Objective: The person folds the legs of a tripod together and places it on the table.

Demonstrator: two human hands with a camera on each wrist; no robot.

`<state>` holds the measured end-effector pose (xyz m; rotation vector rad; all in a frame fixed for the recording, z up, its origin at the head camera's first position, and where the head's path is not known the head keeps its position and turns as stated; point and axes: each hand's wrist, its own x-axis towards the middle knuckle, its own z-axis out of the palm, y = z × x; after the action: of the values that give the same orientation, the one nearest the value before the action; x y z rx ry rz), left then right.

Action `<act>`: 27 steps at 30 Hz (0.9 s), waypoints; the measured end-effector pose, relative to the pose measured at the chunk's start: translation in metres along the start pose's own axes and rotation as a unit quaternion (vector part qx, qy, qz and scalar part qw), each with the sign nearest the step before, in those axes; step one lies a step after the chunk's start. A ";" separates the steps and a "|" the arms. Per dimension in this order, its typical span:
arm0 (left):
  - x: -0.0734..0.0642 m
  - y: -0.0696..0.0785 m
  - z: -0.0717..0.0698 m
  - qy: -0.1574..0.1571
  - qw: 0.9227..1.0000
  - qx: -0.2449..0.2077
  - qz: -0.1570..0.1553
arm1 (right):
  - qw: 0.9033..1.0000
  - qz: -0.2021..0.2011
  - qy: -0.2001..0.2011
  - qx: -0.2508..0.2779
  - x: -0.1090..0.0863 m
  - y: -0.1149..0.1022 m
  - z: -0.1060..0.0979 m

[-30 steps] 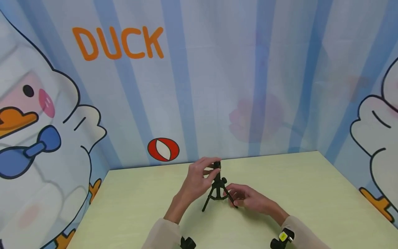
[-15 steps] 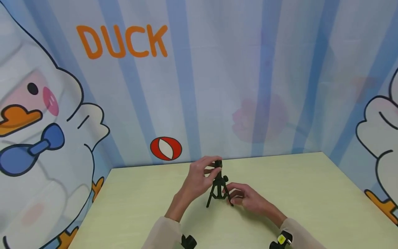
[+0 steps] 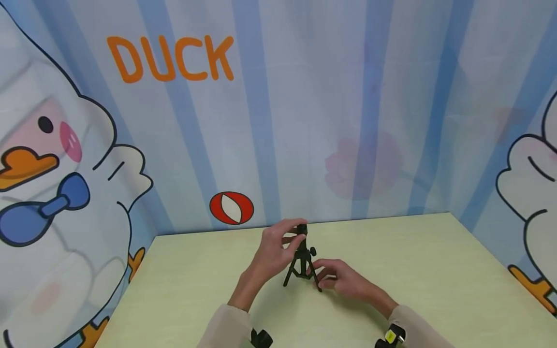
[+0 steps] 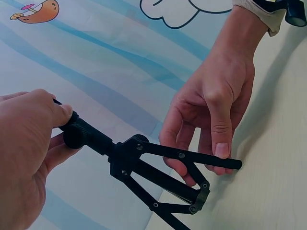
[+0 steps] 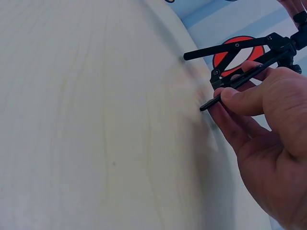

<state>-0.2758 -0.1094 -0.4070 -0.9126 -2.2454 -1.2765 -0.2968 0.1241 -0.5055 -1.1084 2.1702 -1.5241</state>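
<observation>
A small black mini tripod (image 3: 303, 267) stands upright over the table, its legs spread. My left hand (image 3: 271, 249) grips its head at the top between thumb and fingers. In the left wrist view the tripod's hub (image 4: 125, 155), hinged legs and braces show clearly. My right hand (image 3: 345, 281) is at the right-hand leg, low down. Seen from the right wrist, the thumb of the right hand (image 5: 271, 143) pinches that leg against the fingers near its foot. Another leg (image 5: 211, 51) sticks out free. Whether the feet touch the table cannot be told.
The pale wooden table (image 3: 209, 275) runs back to a striped blue curtain (image 3: 300, 121) with printed ducks and the word DUCK. Dark wrist cameras (image 3: 262, 338) are strapped at both sleeves.
The tripod's visible feet stand closer together than a second ago. My right hand has moved slightly left with the leg. The left hand keeps its grip on the head.
</observation>
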 end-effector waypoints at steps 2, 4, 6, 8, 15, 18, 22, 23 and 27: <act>0.000 0.000 0.000 0.001 1.000 0.000 -0.001 | 1.000 -0.005 0.002 -0.003 0.000 -0.001 0.001; -0.001 0.000 0.000 0.002 1.000 -0.001 -0.002 | 1.000 -0.009 0.004 -0.007 0.000 -0.001 0.003; -0.001 0.000 0.000 0.002 1.000 0.002 -0.004 | 1.000 -0.013 0.007 -0.012 0.000 -0.001 0.003; -0.001 0.000 0.000 0.002 1.000 0.005 -0.006 | 1.000 -0.020 0.009 -0.019 0.000 -0.001 0.004; 0.000 0.001 0.001 0.001 1.000 0.003 -0.008 | 0.998 -0.041 0.024 -0.042 0.002 0.003 0.007; 0.000 0.001 0.002 0.002 1.000 0.004 -0.008 | 0.997 -0.045 0.032 -0.048 0.002 0.003 0.008; 0.000 0.002 0.002 0.001 1.000 0.001 -0.007 | 0.996 -0.044 0.042 -0.059 0.002 0.003 0.010; 0.000 0.002 0.002 0.001 1.000 0.000 -0.007 | 0.996 -0.045 0.044 -0.063 0.002 0.003 0.010; -0.001 0.002 0.003 0.000 1.000 -0.002 -0.010 | 0.994 -0.055 0.055 -0.078 0.003 0.004 0.011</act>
<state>-0.2740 -0.1066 -0.4075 -0.8938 -2.2575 -1.2895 -0.2938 0.1154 -0.5129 -1.2396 2.3737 -1.5137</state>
